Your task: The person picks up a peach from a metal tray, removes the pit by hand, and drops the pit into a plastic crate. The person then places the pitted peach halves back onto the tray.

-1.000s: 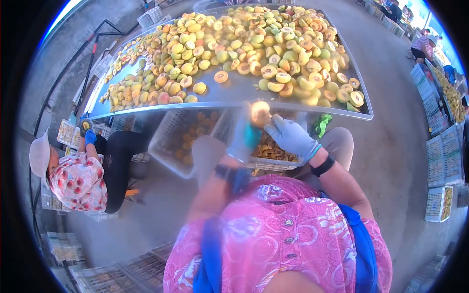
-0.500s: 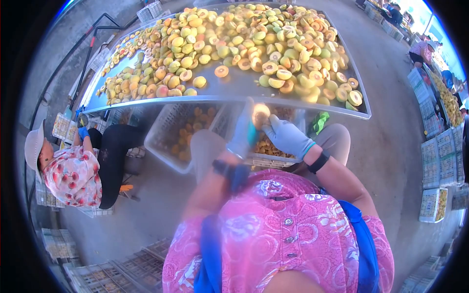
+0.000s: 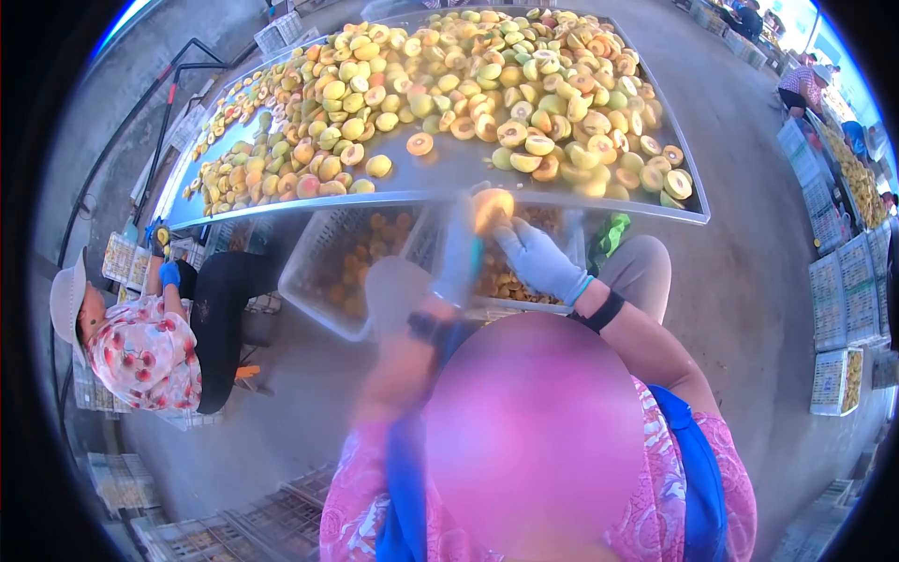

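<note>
Above the crates, just in front of the tray's near edge, an orange-yellow apricot (image 3: 492, 208) is between my gloved hands. My left hand (image 3: 455, 258), blurred, is closed on its left side, with a teal strip beside the palm that I cannot make out. My right hand (image 3: 541, 262) pinches the fruit's lower right edge with thumb and fingers. Beyond them, the metal tray (image 3: 440, 176) bears a heap of apricots (image 3: 487, 84), many cut in half with brown centres showing.
Below the tray stand a white crate (image 3: 323, 272) of orange fruit and another holding small brownish pieces (image 3: 510, 279). A green bag (image 3: 611, 234) is by my right knee. At left, a co-worker in a hat (image 3: 140, 347) sits. Stacked crates (image 3: 838, 290) line the right side.
The apricot has tilted, its cut face no longer facing me, and has moved slightly up and left. My right hand follows it. The co-worker appears slightly lower as the view shifts.
</note>
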A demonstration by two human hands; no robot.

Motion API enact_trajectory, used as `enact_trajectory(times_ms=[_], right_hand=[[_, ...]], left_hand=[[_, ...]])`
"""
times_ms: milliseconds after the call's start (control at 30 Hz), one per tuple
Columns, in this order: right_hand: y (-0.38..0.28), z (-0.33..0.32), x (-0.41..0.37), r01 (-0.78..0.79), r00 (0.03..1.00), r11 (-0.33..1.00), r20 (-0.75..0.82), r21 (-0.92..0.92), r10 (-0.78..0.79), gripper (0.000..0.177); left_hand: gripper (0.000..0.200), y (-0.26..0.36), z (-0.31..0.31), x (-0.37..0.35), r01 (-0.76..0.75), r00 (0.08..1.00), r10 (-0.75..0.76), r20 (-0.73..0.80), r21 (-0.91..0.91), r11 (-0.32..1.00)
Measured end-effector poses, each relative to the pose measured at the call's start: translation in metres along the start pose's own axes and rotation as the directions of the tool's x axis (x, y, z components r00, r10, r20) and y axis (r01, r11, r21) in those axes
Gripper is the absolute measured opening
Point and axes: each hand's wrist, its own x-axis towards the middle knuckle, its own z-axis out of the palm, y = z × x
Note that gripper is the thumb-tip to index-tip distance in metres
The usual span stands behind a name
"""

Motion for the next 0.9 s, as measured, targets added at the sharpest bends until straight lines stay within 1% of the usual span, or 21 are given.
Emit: enact_trajectory(times_ms=[33, 67, 133, 167, 200, 233, 267, 333, 367, 433, 467, 500, 533, 567, 633, 667, 733, 767, 833, 867, 900], right_hand=[[-0.011, 0.002, 0.001, -0.188, 0.980, 0.976, 0.093, 0.114, 0.178, 0.039], [-0.013, 0.005, 0.001, -0.186, 0.980, 0.976, 0.095, 0.115, 0.175, 0.039], [-0.015, 0.009, 0.002, -0.234, 0.967, 0.933, 0.163, 0.274, 0.194, 0.042], [-0.022, 0.005, 0.000, -0.234, 0.967, 0.933, 0.166, 0.273, 0.193, 0.042], [-0.036, -0.003, -0.001, -0.398, 0.904, 0.858, 0.297, 0.324, 0.307, 0.042], [-0.044, -0.008, -0.003, -0.555, 0.811, 0.756, 0.429, 0.348, 0.398, 0.042], [-0.041, -0.008, -0.004, -0.555, 0.811, 0.756, 0.429, 0.348, 0.398, 0.042], [-0.033, -0.005, -0.007, -0.559, 0.811, 0.721, 0.453, 0.411, 0.370, 0.041], [-0.033, -0.005, -0.008, -0.562, 0.808, 0.719, 0.455, 0.409, 0.373, 0.041], [-0.035, -0.005, -0.010, -0.513, 0.837, 0.763, 0.428, 0.393, 0.342, 0.042], [-0.033, -0.003, -0.009, -0.513, 0.836, 0.764, 0.429, 0.391, 0.342, 0.042], [-0.028, 0.002, -0.008, -0.500, 0.848, 0.766, 0.410, 0.403, 0.337, 0.042], [-0.026, 0.003, -0.007, -0.484, 0.860, 0.770, 0.389, 0.415, 0.330, 0.043], [-0.026, 0.001, -0.007, -0.482, 0.860, 0.773, 0.390, 0.412, 0.328, 0.043], [-0.027, -0.007, -0.010, -0.630, 0.760, 0.594, 0.554, 0.499, 0.340, 0.036], [-0.025, -0.008, -0.010, -0.632, 0.758, 0.593, 0.556, 0.499, 0.340, 0.036], [-0.020, -0.009, -0.010, -0.700, 0.701, 0.487, 0.633, 0.522, 0.329, 0.032], [-0.022, -0.008, -0.011, -0.702, 0.699, 0.485, 0.634, 0.522, 0.330, 0.032], [-0.030, -0.006, -0.012, -0.661, 0.732, 0.611, 0.556, 0.436, 0.395, 0.031], [-0.029, -0.008, -0.010, -0.660, 0.732, 0.613, 0.555, 0.434, 0.395, 0.031], [-0.024, -0.009, -0.010, -0.707, 0.690, 0.517, 0.627, 0.482, 0.360, 0.031]], left_hand=[[0.058, -0.003, -0.001, -0.001, -0.058, 0.998, 0.057, -0.040, -0.003, 0.998], [0.058, -0.004, 0.001, 0.000, -0.060, 0.997, 0.060, -0.043, -0.001, 0.998], [0.058, -0.007, 0.006, 0.004, -0.217, 0.970, 0.201, -0.141, -0.111, 0.970], [0.058, -0.005, 0.005, 0.004, -0.219, 0.969, 0.202, -0.144, -0.111, 0.969], [0.058, -0.002, 0.005, 0.004, -0.130, 0.981, 0.113, -0.156, -0.103, 0.986], [0.059, 0.001, 0.004, 0.004, -0.039, 0.986, 0.022, -0.168, -0.095, 0.995], [0.059, 0.006, 0.003, 0.003, -0.038, 0.986, 0.022, -0.168, -0.095, 0.995], [0.056, 0.014, 0.003, -0.001, 0.197, 0.964, -0.247, -0.096, -0.361, 0.912], [0.056, 0.011, 0.002, -0.002, 0.198, 0.964, -0.249, -0.098, -0.363, 0.910], [0.058, 0.005, 0.000, 0.001, 0.072, 0.987, -0.099, -0.128, -0.201, 0.977], [0.058, 0.003, 0.001, 0.002, 0.071, 0.987, -0.099, -0.129, -0.203, 0.977], [0.058, 0.001, 0.002, 0.002, -0.014, 0.984, 0.008, -0.176, -0.035, 0.999], [0.058, 0.000, 0.002, 0.003, -0.095, 0.972, 0.122, -0.203, 0.137, 0.986], [0.058, 0.001, 0.001, 0.003, -0.100, 0.971, 0.126, -0.203, 0.135, 0.986], [0.058, 0.008, -0.002, 0.002, 0.068, 0.990, -0.075, -0.116, -0.068, 0.995], [0.058, 0.007, -0.005, 0.003, 0.068, 0.990, -0.076, -0.118, -0.067, 0.995], [0.057, 0.004, -0.011, 0.006, 0.150, 0.985, -0.153, -0.083, -0.041, 0.988], [0.057, 0.004, -0.011, 0.005, 0.152, 0.984, -0.155, -0.085, -0.041, 0.988], [0.056, 0.006, -0.009, 0.002, 0.075, 0.995, -0.052, -0.090, 0.274, 0.959], [0.056, 0.005, -0.009, 0.004, 0.073, 0.995, -0.050, -0.090, 0.273, 0.959], [0.056, 0.003, -0.008, 0.005, 0.122, 0.987, -0.110, -0.115, 0.096, 0.988]])
